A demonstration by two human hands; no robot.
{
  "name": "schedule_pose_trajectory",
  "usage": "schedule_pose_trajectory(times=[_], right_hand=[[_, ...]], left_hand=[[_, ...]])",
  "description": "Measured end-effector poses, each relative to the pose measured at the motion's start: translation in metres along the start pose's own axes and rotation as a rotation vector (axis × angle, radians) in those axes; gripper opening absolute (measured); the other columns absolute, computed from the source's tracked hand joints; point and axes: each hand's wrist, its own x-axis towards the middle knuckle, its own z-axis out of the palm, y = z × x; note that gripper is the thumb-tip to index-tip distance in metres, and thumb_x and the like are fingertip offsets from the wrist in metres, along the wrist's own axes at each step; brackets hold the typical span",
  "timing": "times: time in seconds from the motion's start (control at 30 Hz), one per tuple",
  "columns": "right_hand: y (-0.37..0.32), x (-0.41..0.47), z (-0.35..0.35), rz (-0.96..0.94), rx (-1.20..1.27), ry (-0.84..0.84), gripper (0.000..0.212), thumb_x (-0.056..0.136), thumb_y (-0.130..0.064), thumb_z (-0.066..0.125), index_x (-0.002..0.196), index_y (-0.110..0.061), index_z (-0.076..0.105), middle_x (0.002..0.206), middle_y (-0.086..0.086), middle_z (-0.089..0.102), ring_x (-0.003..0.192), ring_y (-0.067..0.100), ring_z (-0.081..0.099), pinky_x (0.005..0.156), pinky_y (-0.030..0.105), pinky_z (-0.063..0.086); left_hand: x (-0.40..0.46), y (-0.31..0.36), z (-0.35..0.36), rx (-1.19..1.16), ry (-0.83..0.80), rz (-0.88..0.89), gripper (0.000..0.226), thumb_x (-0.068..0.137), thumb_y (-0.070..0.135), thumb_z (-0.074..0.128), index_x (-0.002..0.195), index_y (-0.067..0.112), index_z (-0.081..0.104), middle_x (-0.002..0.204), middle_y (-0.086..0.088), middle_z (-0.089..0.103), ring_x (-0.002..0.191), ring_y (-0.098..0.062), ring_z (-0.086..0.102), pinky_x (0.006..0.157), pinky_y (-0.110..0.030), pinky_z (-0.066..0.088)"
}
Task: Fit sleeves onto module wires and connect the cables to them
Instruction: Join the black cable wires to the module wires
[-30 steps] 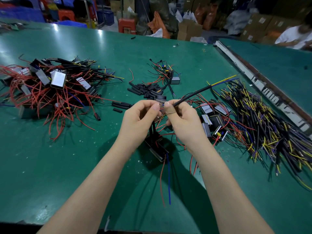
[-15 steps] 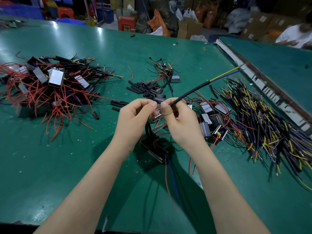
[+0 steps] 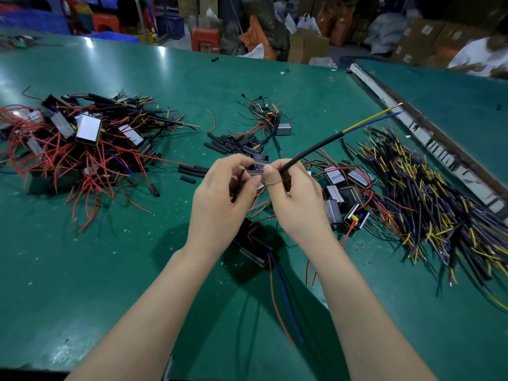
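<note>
Both hands meet above the middle of the green counter point(image 3: 82, 270). The right hand point(image 3: 297, 199) pinches a black cable point(image 3: 313, 151) that points up toward the far right corner. The left hand point(image 3: 220, 199) pinches small wires just beside the cable's near end. The module point(image 3: 254, 253) hangs below.

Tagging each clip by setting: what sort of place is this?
Probably a small electronics assembly workshop. A big green worktable holds a heap of modules with red wires and a pile of cut cables; stacked cardboard boxes stand behind.
</note>
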Motion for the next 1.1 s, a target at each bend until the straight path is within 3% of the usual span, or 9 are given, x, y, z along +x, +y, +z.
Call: schedule_pose_trajectory(times=[0.13,0.2,0.27,0.33,0.47,0.57,0.7,0.83,1.1], right_hand=[[-0.0033,0.0014,0.0015,0.134,0.187,-0.043,0.018,0.097,-0.027,0.053,0.080,-0.031,0.052,0.074,-0.015,0.059,0.065,0.001,0.054,0.066,0.017,0.042],[-0.0044,0.0028,0.0008,0.199,0.325,-0.050,0.016,0.097,-0.026,0.053,0.081,-0.028,0.054,0.075,-0.012,0.062,0.061,0.002,0.054,0.062,0.016,0.043],[-0.0043,0.0045,-0.0014,0.263,0.404,-0.088,0.016,0.098,-0.025,0.052,0.082,-0.026,0.055,0.068,-0.014,0.063,0.054,-0.002,0.052,0.053,0.011,0.040],[-0.0035,0.0054,-0.0028,0.300,0.402,-0.141,0.019,0.099,-0.026,0.051,0.080,-0.025,0.056,0.061,-0.017,0.062,0.050,-0.004,0.050,0.050,0.009,0.039],[-0.0018,0.0047,-0.0027,0.332,0.370,-0.204,0.024,0.100,-0.029,0.049,0.078,-0.025,0.058,0.058,-0.022,0.060,0.050,-0.005,0.049,0.049,0.009,0.038],[-0.0019,0.0052,-0.0034,0.376,0.385,-0.219,0.022,0.099,-0.029,0.050,0.080,-0.025,0.059,0.056,-0.021,0.059,0.050,-0.005,0.049,0.048,0.009,0.037],[-0.0001,0.0061,-0.0050,0.407,0.347,-0.205,0.024,0.098,-0.034,0.050,0.078,-0.023,0.058,0.065,-0.013,0.056,0.053,-0.001,0.050,0.050,0.013,0.038],[0.0003,0.0066,-0.0055,0.420,0.349,-0.191,0.026,0.099,-0.033,0.049,0.076,-0.022,0.056,0.064,-0.012,0.057,0.057,0.004,0.051,0.052,0.017,0.039],[0.0009,0.0073,-0.0079,0.447,0.361,-0.173,0.027,0.099,-0.031,0.049,0.075,-0.020,0.054,0.067,-0.009,0.053,0.048,-0.002,0.049,0.044,0.013,0.037]], left_hand=[[0.0010,-0.0004,-0.0006,-0.053,0.038,-0.138,0.034,0.084,0.024,0.069,0.107,0.029,0.044,0.087,0.013,0.060,0.075,-0.003,0.058,0.066,-0.014,0.043],[0.0020,-0.0018,-0.0008,-0.039,0.018,-0.197,0.026,0.085,0.023,0.069,0.101,0.024,0.049,0.086,0.010,0.061,0.076,-0.003,0.057,0.066,-0.015,0.041],[0.0027,-0.0036,-0.0008,0.073,-0.013,-0.122,0.006,0.087,0.020,0.064,0.090,0.017,0.059,0.083,0.005,0.060,0.075,-0.005,0.052,0.069,-0.015,0.040],[0.0030,-0.0039,-0.0005,0.148,-0.049,-0.030,0.011,0.088,0.018,0.060,0.086,0.010,0.068,0.083,0.000,0.060,0.078,-0.005,0.050,0.073,-0.008,0.036],[0.0036,-0.0023,-0.0009,0.122,-0.104,-0.021,0.023,0.090,0.020,0.059,0.102,0.007,0.073,0.087,-0.003,0.057,0.082,-0.007,0.052,0.075,-0.005,0.036],[0.0061,-0.0056,-0.0041,0.128,-0.229,0.000,0.032,0.091,0.018,0.058,0.122,0.009,0.063,0.093,-0.006,0.051,0.086,-0.010,0.048,0.079,-0.006,0.034],[0.0068,-0.0065,-0.0050,0.059,-0.343,-0.073,0.044,0.093,0.028,0.042,0.134,0.014,0.052,0.100,-0.001,0.045,0.092,0.000,0.042,0.086,-0.003,0.030],[0.0073,-0.0056,-0.0042,0.092,-0.276,-0.025,0.033,0.093,0.013,0.056,0.126,0.009,0.060,0.091,-0.002,0.050,0.084,-0.009,0.047,0.079,-0.005,0.033],[0.0070,-0.0035,-0.0051,-0.065,-0.178,-0.128,0.011,0.084,0.028,0.062,0.094,0.034,0.060,0.089,0.006,0.064,0.077,-0.005,0.056,0.075,-0.018,0.045]])
